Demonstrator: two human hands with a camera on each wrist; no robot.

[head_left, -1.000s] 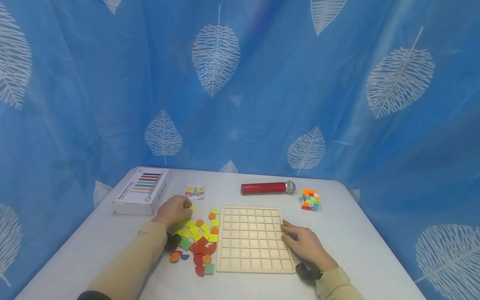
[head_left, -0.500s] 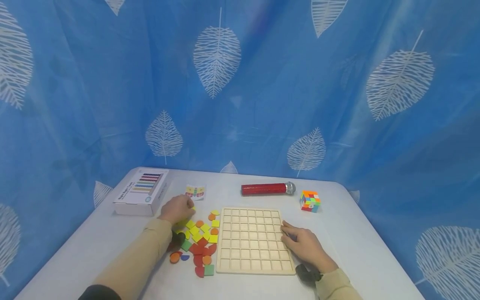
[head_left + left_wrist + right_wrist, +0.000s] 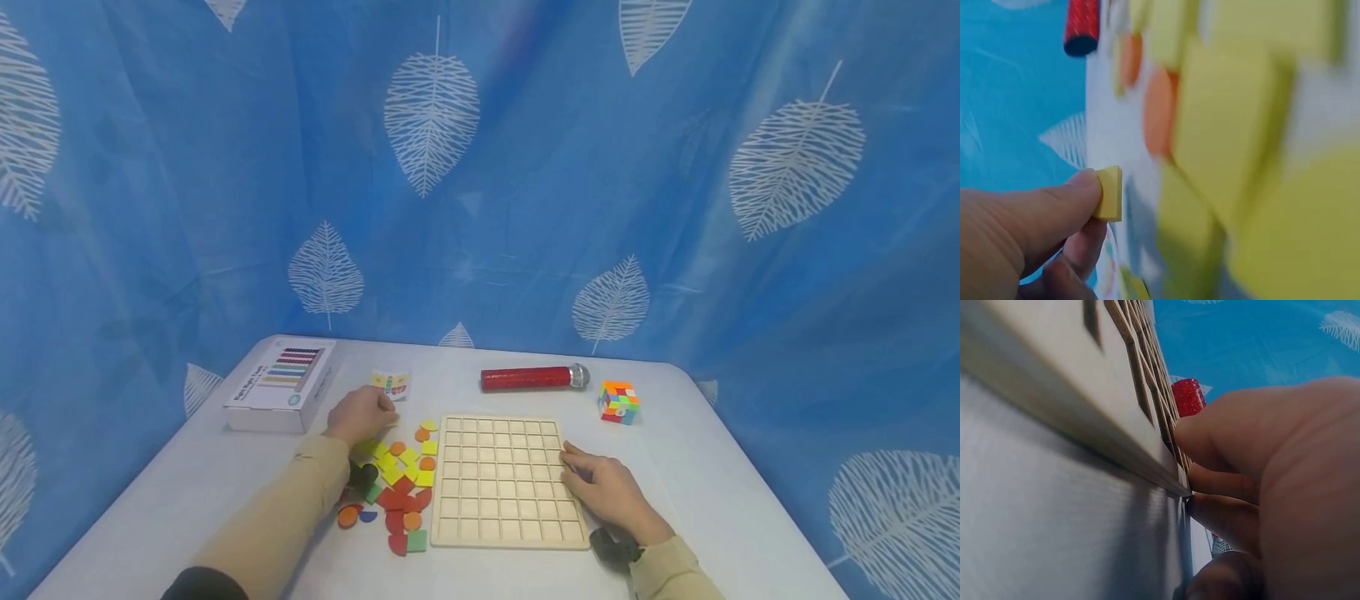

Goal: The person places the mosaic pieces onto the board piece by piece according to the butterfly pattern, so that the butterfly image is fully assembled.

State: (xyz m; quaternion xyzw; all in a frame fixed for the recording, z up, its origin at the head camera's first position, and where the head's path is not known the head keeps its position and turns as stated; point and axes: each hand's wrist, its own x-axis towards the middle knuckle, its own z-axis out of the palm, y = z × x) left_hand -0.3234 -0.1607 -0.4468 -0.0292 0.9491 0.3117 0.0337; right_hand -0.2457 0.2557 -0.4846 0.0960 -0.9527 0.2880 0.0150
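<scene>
My left hand [image 3: 362, 416] pinches a yellow tile [image 3: 1110, 194] between thumb and fingers, close over the table beside the loose pieces. Under and around that hand lie several yellow squares [image 3: 408, 456], orange discs [image 3: 412, 521], red pieces [image 3: 397, 544] and green squares [image 3: 416, 541]. The wooden grid board [image 3: 510, 483] lies flat at the middle, its compartments bare. At the board's right edge, my right hand [image 3: 611, 492] holds the rim; in the right wrist view the thumb is over the top face and the fingers are at the side.
Beyond my left hand lies a small pattern card [image 3: 391, 385]. A white box [image 3: 281, 385] stands at the back left. Behind the board are a red microphone [image 3: 528, 379] and a puzzle cube [image 3: 618, 402]. A blue leaf-print curtain [image 3: 517, 208] hangs behind the table.
My left hand has moved a little to the right, now with the yellow tile showing at its fingertips and overlapping the card's lower edge. My right hand stays at the board.
</scene>
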